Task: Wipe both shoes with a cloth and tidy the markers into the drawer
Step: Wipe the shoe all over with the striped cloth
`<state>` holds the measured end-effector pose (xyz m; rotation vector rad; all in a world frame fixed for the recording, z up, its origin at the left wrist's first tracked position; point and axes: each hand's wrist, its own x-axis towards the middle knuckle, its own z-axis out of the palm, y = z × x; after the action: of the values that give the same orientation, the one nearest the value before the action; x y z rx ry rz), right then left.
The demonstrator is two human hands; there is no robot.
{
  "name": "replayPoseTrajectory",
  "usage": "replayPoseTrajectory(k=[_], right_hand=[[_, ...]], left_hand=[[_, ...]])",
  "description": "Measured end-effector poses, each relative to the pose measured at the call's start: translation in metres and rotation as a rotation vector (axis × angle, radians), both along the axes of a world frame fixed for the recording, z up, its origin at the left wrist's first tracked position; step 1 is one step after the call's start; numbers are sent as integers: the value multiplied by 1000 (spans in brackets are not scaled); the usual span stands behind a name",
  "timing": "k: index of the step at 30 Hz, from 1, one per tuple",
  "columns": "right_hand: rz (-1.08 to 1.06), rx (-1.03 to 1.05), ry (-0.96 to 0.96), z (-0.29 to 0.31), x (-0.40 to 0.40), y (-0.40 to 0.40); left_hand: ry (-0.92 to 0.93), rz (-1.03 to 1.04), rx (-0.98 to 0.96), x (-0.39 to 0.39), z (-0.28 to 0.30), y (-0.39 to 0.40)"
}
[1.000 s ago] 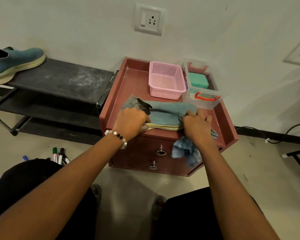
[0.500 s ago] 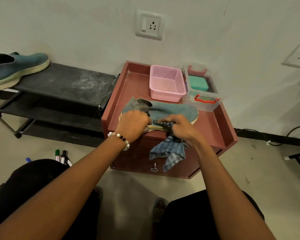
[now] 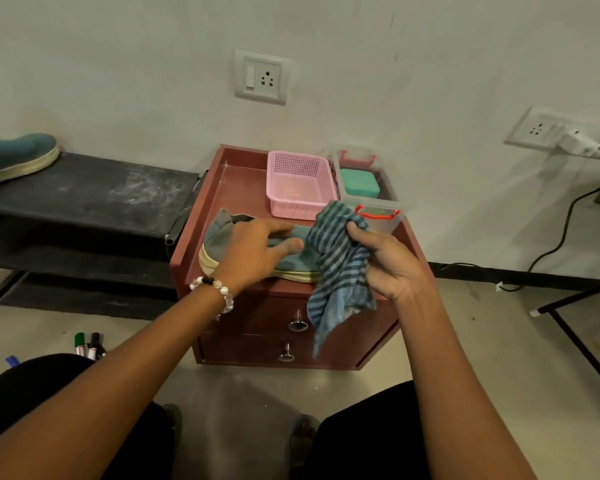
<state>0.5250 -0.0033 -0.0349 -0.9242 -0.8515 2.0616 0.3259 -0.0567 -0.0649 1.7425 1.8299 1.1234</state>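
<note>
Now right hand (image 3: 390,263) gripping cloth (image 3: 336,271), beside shoe (image 3: 291,261)

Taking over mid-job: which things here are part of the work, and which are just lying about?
Job: teal shoe on the cabinet, second teal shoe on the rack, striped cloth, markers, drawers.
Lying about: pink basket, clear box, wall socket.

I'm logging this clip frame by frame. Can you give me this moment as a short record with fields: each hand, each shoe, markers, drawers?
left hand: rests on shoe on cabinet, fingers spread
right hand: grips striped cloth, which hangs over the cabinet front
shoe on cabinet: lying along the front edge
second shoe: on black rack, left
markers: on floor, lower left
drawers: both closed
</note>
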Motion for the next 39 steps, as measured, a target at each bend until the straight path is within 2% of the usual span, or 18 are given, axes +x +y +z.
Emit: replayPoseTrajectory(k=[1,3,6,8,10,14,18,20,21,22,24,25,27,32,36,37,39], right_hand=[[50,20,38,1,-3,-3],[116,82,99,3,-8,-8],[84,259,-6,6,-9,-12],[14,408,-224,4,-4,-9],[38,480,-412,2,3,-4],[397,465,-605,4,5,-7],[345,470,-691,7,9,-5],[287,445,-602,10,14,-4],[255,428,-516,11,15,-4],[213,397,-414,12,15,-5],[99,333,-218,15,12,-8],[46,330,-142,16,10,-9],[-11,366,-59,15,7,-8],[32,416,-94,14,7,-9],[-119,334,-261,12,17,-2],[-158,346,-391,11,22,1],[-149,525,-894,6,31,7]], left_hand=[[-211,-65,-43,7,6,-2],[-517,-190,-133,19,10,-6],[-755,-169,-151,23,14,-9],[-759,-90,-115,19,17,-7],[-708,-68,-74,15,21,-6],[-719,-43,-38,15,21,-12],[-796,129,-144,9,22,-11],[-814,207,-250,8,18,-11],[-775,219,-267,8,14,-11],[-661,197,-243,8,9,-12],[-362,70,-141,10,6,-12],[-290,-17,-105,13,5,-11],[-270,-175,-89,22,4,-11],[-288,-476,-173,44,-7,-18],[-271,-395,-371,36,-5,-13],[-226,-331,-386,30,-5,-12],[35,-162,-318,15,-5,-9]])
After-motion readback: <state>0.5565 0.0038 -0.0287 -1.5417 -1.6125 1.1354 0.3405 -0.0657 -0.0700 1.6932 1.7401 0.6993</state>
